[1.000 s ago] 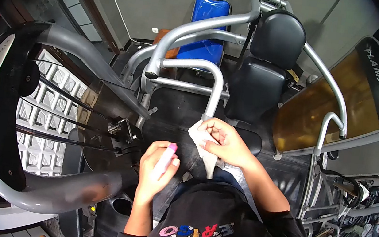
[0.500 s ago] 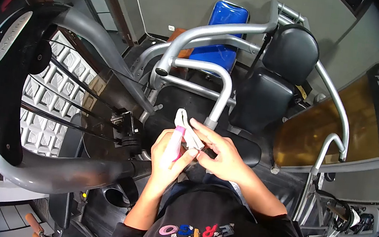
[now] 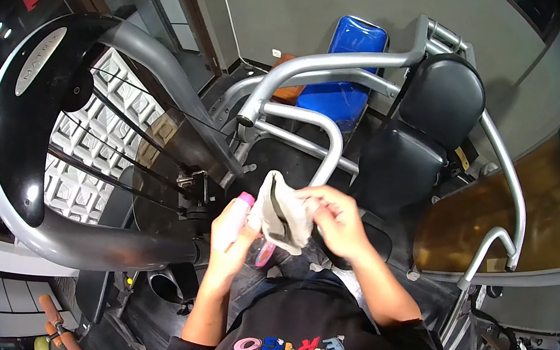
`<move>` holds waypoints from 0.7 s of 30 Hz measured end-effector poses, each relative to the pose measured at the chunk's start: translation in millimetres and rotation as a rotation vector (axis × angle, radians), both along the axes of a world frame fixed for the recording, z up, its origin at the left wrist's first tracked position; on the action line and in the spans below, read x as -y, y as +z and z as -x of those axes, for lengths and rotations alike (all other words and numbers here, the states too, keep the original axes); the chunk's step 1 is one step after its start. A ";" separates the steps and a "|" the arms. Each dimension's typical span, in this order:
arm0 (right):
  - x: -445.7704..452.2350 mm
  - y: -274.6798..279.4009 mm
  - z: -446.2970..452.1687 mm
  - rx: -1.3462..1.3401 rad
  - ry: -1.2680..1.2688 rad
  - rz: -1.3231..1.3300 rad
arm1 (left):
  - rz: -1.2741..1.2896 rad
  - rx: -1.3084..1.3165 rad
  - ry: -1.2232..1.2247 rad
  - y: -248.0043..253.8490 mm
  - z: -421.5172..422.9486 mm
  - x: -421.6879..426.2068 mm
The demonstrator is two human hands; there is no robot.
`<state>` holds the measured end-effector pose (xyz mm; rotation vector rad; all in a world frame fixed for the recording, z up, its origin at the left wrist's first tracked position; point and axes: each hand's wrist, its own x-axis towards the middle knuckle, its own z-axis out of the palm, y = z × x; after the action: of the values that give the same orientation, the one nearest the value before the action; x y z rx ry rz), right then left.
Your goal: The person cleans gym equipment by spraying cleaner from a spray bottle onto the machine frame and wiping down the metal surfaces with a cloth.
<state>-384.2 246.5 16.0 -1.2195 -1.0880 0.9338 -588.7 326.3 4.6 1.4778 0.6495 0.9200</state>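
My left hand [image 3: 230,240] is closed around a white bottle [image 3: 235,217] with a pink cap, held upright. Its thumb also touches the edge of a pale folded cloth [image 3: 294,216]. The cloth hangs between both hands, with a dark gap between its folds. My right hand [image 3: 339,221] pinches the cloth's right side, fingers curled. A pink item [image 3: 265,253] shows partly under the cloth; what holds it is hidden.
A machine with silver tube handles [image 3: 332,146] and a black padded seat [image 3: 400,163] stands ahead. A blue bench [image 3: 335,98] is behind it. At the left is a dark Matrix frame [image 3: 19,136]; at the right, a Plamax panel [image 3: 498,223].
The cloth has been spread wider between my hands, and my right hand has moved right with its edge. The pink item now shows below. The view has shifted, so the machines appear farther right.
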 end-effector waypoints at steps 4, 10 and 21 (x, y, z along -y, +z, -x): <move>-8.8 -0.1 -38.4 -0.087 -0.010 -0.030 | 0.103 0.042 0.011 7.6 16.4 -7.5; -14.5 21.8 -65.5 0.058 0.162 -0.137 | 0.101 -0.023 0.030 28.1 28.4 -10.7; -10.9 26.6 -83.1 0.097 0.104 -0.019 | 0.123 0.068 0.007 38.9 20.2 2.3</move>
<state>-301.1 257.4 42.6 -1.2119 -1.2451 0.9490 -608.9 324.0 43.5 1.3297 0.6502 0.9158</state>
